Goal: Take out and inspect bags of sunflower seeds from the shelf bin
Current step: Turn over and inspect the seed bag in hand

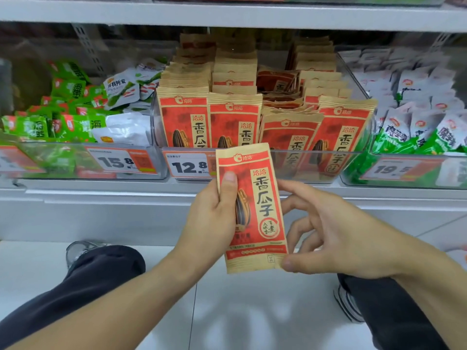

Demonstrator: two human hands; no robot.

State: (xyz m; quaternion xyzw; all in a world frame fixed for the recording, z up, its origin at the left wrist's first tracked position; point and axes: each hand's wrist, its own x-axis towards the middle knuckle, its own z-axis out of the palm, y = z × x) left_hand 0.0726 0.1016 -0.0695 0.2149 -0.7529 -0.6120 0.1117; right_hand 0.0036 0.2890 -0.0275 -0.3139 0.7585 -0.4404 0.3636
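Note:
A red and tan bag of sunflower seeds (262,195) stands upright in front of the shelf, its printed face toward me. My left hand (214,215) grips its left edge, thumb pressed on the front. My right hand (328,231) pinches the bag's lower right corner with the thumb in front, and its fingers curl behind the right edge. Behind it, the clear shelf bin (283,157) holds several rows of the same bags (184,120), standing upright, with a few lying loose in the middle.
A clear bin of green snack packs (63,122) stands to the left, and a bin of white and green packs (417,127) to the right. Price labels (188,166) line the bin fronts. A shelf board (227,13) runs overhead. My knees and shoes are on the pale floor below.

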